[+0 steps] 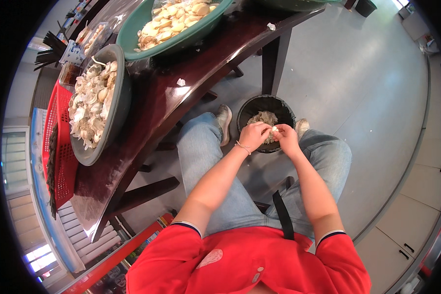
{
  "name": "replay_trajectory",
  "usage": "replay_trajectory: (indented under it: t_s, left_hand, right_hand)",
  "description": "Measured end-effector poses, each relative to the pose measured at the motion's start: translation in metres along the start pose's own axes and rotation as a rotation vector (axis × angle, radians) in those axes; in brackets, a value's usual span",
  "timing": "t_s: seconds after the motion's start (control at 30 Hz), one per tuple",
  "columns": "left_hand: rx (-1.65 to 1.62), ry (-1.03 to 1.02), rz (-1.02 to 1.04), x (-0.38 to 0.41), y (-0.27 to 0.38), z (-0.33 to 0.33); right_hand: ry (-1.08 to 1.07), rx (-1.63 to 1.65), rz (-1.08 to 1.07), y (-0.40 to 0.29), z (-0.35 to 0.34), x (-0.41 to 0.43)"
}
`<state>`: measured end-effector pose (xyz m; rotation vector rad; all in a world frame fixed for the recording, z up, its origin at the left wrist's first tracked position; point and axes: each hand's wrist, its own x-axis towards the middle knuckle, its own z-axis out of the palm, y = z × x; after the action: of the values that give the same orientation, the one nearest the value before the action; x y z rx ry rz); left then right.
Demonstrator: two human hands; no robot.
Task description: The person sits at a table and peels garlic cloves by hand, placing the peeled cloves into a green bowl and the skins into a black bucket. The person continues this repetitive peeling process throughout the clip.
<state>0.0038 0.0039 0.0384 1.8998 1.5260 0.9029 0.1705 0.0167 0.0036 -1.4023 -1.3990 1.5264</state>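
Over a black bucket (245, 110) on the floor, my two hands meet at a small pale garlic clove (274, 129). The thumb and fingers of my right hand (287, 139) pinch it. From the other side, my left hand (254, 136) touches it with its fingertips, which partly hide it. Garlic skins (263, 117) lie inside the bucket, below my fingers. To the left on the table, a grey basin (122, 79) holds unpeeled garlic (93, 103). Beyond it, a green basin (209, 27) holds peeled garlic cloves (178, 18).
A dark red wooden table (158, 99) runs along my left, with its legs near my feet. A red plastic basket (63, 161) stands at its near end. Bits of garlic skin (180, 82) lie on the tabletop. White cabinets (408, 209) line the right side.
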Motion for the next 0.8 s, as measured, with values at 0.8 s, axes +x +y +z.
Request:
replay_trajectory:
  t_s: [0.8]
  left_hand:
    - [0.035, 0.078, -0.017, 0.002, -0.006, 0.001]
  right_hand:
    - [-0.093, 0.139, 0.038, 0.003, 0.000, 0.003]
